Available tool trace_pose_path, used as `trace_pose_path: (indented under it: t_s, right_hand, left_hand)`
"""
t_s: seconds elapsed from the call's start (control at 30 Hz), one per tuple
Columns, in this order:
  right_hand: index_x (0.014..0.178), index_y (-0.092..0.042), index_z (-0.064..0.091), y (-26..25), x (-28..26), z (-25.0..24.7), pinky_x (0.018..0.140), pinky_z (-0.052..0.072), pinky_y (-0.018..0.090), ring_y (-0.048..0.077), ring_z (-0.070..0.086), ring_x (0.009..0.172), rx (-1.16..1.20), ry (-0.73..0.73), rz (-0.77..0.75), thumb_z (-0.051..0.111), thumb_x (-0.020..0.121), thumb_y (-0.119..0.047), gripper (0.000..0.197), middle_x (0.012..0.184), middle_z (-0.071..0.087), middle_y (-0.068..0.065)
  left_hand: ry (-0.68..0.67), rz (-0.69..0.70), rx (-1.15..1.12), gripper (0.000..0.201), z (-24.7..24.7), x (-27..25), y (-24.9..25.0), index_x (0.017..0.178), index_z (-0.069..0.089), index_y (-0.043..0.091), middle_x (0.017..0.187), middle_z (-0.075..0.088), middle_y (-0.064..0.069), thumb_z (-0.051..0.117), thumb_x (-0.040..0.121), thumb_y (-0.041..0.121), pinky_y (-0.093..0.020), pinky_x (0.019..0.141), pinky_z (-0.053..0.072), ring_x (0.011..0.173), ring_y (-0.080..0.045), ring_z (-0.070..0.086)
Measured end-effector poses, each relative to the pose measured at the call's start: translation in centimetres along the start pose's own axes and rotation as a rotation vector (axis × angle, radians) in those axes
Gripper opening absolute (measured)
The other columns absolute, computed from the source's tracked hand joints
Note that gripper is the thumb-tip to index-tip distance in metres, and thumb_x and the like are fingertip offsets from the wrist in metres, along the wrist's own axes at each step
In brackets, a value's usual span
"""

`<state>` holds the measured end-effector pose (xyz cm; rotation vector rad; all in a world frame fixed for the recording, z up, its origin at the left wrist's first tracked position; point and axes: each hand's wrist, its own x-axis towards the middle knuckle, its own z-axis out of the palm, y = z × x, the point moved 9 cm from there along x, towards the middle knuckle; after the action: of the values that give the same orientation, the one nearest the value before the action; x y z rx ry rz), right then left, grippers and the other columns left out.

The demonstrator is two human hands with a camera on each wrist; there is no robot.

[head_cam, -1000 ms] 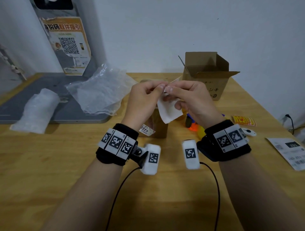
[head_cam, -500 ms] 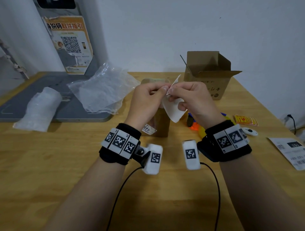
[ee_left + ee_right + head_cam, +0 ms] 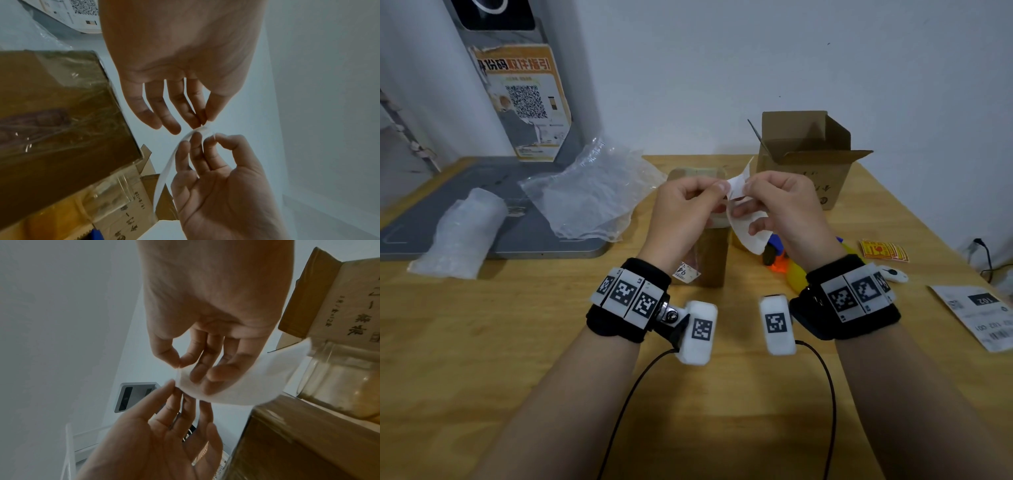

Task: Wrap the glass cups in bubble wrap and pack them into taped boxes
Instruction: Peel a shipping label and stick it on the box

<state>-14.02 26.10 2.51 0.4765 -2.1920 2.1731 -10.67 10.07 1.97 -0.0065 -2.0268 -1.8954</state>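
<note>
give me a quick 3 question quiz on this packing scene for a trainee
1. True or false: both hands pinch the same small white paper sheet.
2. Which box has its flaps up? A) the brown cardboard box at the back of the wooden table; B) the taped brown box under the hands; C) both.
3. Fill in: the rolled clear bubble wrap bundle lies to the ____ of the crumpled clear plastic sheet.

Key
1. True: the left hand and the right hand each pinch its top edge.
2. A.
3. Left, partly on the grey mat.
</note>
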Motion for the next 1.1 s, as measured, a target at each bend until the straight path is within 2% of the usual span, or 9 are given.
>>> trace_pose_path:
  t_s: [0.1,0.2,0.37,0.5,0.6,0.7,0.83,0.97,1.1]
  right_hand:
    - [0.084,-0.007,0.07,0.9,-0.1,-1.1,0.058,0.057,0.035,0.027,0.074,0.077,0.04,0.047,0.065,0.059,0.096,-0.01,0.017,0.075,0.075,0.006]
    - [0.088,-0.007,0.069,2.1,-0.1,-2.6,0.058,0.055,0.036,0.025,0.071,0.073,0.031,0.129,0.142,0.061,0.094,-0.015,0.013,0.069,0.073,-0.006]
    - [0.081,-0.011,0.064,3.7,-0.1,-5.5,0.048,0.048,0.029,0.022,0.059,0.059,0.002,0.237,0.222,0.061,0.091,-0.019,0.014,0.069,0.069,0.0]
    - [0.084,-0.009,0.064,4.8,-0.6,-7.8,0.049,0.044,0.029,0.019,0.045,0.046,0.048,0.318,0.278,0.055,0.094,-0.019,0.016,0.087,0.074,0.013]
    - [0.085,-0.006,0.066,4.7,-1.0,-8.7,0.046,0.044,0.029,0.02,0.045,0.048,0.044,0.31,0.26,0.053,0.096,-0.017,0.02,0.077,0.075,0.004]
    - [0.074,-0.009,0.061,4.0,-1.3,-8.2,0.046,0.043,0.029,0.024,0.049,0.053,0.031,0.213,0.212,0.054,0.095,-0.012,0.022,0.064,0.067,-0.003]
    - [0.089,-0.001,0.073,3.1,-1.4,-7.4,0.048,0.049,0.03,0.023,0.055,0.055,0.025,0.088,0.159,0.058,0.095,-0.012,0.019,0.084,0.073,0.014]
    - [0.088,-0.001,0.075,2.4,-1.6,-7.9,0.048,0.049,0.03,0.023,0.058,0.055,0.05,0.071,0.101,0.061,0.096,-0.009,0.018,0.079,0.071,0.017]
    - [0.087,-0.005,0.069,2.8,-1.8,-9.7,0.05,0.051,0.032,0.021,0.061,0.055,0.055,0.154,0.114,0.057,0.097,-0.009,0.017,0.071,0.068,0.012]
  left_hand:
    - [0.042,-0.054,-0.015,0.016,0.0,0.1,-0.6,0.081,0.076,0.023,0.086,0.077,0.001,0.07,0.095,0.021,-0.039,0.072,0.06,0.08,-0.018,0.075]
    - [0.066,-0.121,-0.015,0.013,-0.2,0.3,-1.3,0.086,0.075,0.017,0.083,0.075,0.003,0.067,0.096,0.02,-0.029,0.059,0.052,0.069,-0.014,0.073]
    - [0.107,-0.177,-0.002,0.005,-0.4,0.7,-1.8,0.098,0.066,0.017,0.08,0.069,0.002,0.062,0.097,0.016,-0.021,0.044,0.039,0.062,-0.013,0.066]
    - [0.12,-0.168,0.016,0.006,0.0,0.8,-1.6,0.093,0.059,0.018,0.079,0.064,0.003,0.055,0.098,0.017,-0.022,0.044,0.035,0.066,-0.015,0.062]
    - [0.109,-0.143,0.042,0.008,1.2,0.8,-1.1,0.103,0.058,0.019,0.09,0.066,0.004,0.06,0.098,0.025,-0.021,0.041,0.037,0.066,-0.012,0.063]
    - [-0.018,-0.135,0.118,0.024,4.5,0.3,-0.8,0.109,0.061,0.023,0.103,0.07,0.003,0.069,0.095,0.039,-0.021,0.045,0.047,0.07,-0.006,0.068]
    - [-0.188,-0.129,0.158,0.032,8.5,-0.1,-1.3,0.111,0.064,0.024,0.103,0.074,0.003,0.077,0.089,0.043,-0.024,0.056,0.055,0.089,-0.011,0.073]
    - [-0.202,-0.092,0.144,0.008,9.6,0.1,-1.1,0.095,0.072,0.022,0.089,0.076,0.006,0.074,0.094,0.03,-0.02,0.061,0.055,0.083,-0.006,0.072]
    - [-0.133,-0.124,0.108,0.026,9.2,0.5,-1.5,0.073,0.066,0.018,0.083,0.073,-0.002,0.065,0.099,0.021,-0.025,0.052,0.053,0.076,-0.019,0.072]
